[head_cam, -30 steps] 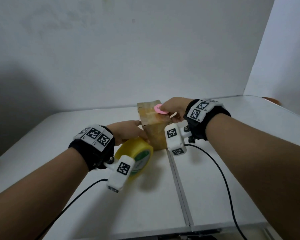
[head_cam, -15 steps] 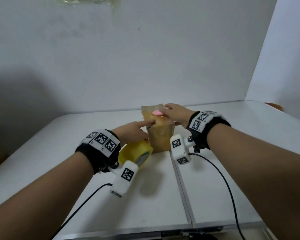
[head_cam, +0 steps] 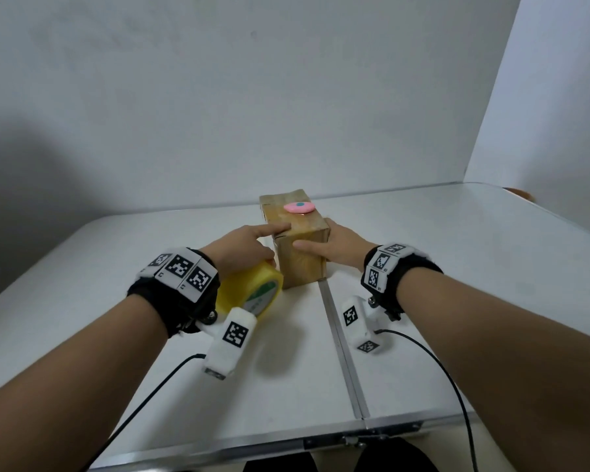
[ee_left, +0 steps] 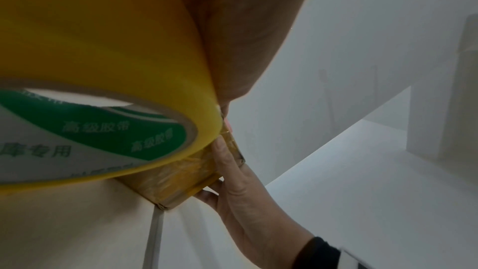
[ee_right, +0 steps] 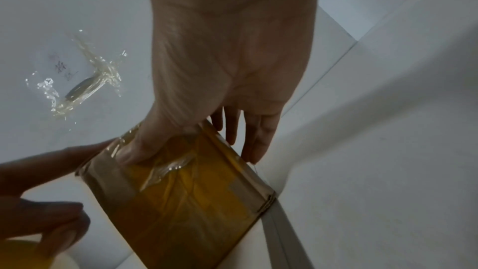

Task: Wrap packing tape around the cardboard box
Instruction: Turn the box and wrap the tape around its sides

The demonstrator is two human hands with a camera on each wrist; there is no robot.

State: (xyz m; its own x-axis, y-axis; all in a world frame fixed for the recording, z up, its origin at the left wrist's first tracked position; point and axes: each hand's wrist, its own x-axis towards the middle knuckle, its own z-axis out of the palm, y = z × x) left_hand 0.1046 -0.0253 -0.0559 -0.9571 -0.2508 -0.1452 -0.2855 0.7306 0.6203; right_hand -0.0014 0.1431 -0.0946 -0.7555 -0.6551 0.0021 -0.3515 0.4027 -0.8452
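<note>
The cardboard box (head_cam: 300,264) stands on the worktop (head_cam: 457,267) between both hands. The left hand (head_cam: 242,245) grips the yellow tape roll (head_cam: 249,287), forefinger stretched onto the box top. The right hand (head_cam: 338,245) braces the box's side, thumb and fingers straight. A pink oval piece (head_cam: 298,207) lies on top, beyond the fingertips.

Yellow tape roll (head_cam: 252,291), brown box (head_cam: 300,264)

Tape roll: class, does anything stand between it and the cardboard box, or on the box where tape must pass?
Nothing visible separates the tape roll in the left hand from the cardboard box. A pink object lies on the box top and the right hand presses its near face: both may block wrapping.
</note>
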